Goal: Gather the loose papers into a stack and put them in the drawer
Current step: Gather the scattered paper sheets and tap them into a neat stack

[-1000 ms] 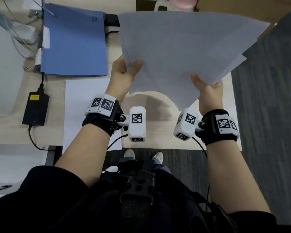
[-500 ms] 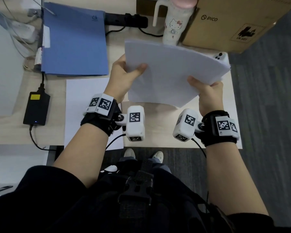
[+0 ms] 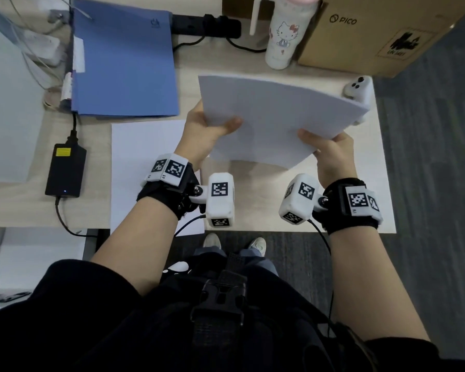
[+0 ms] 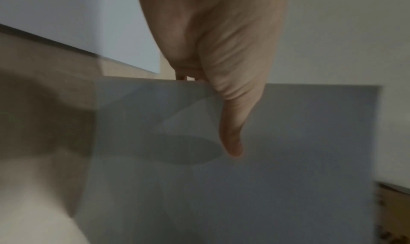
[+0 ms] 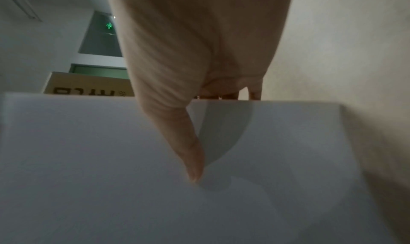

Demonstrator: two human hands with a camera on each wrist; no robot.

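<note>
Both grips pinching the stack of papers: my left hand on its near-left edge, thumb on top, fingers beneath; my right hand on the near-right corner, same way. Wrist views agree, each thumb lying flat on the top sheet, fingers tucked behind the edge. Stack held clear of the desk, bowed upward in the middle, far edge tipped away from me. One loose sheet lies flat on the desk just left of my left wrist, overhanging the near edge; not yet in the stack. White sheet at far right under my right wrist, probably another. No drawer in view, so I judge gathering is only partly done. Risks from here: to pick up that loose sheet I must free one hand, and a one-handed pinch at an edge could let the bowed stack sag and fan out, sheets sliding off. Far-right corner of the stack sits near a small white gadget; a swing that way could knock it off the desk. A mug and cardboard box stand beyond, well within a careless sweep. Blue folder and black power brick off to the left, apart from my hands.
</note>
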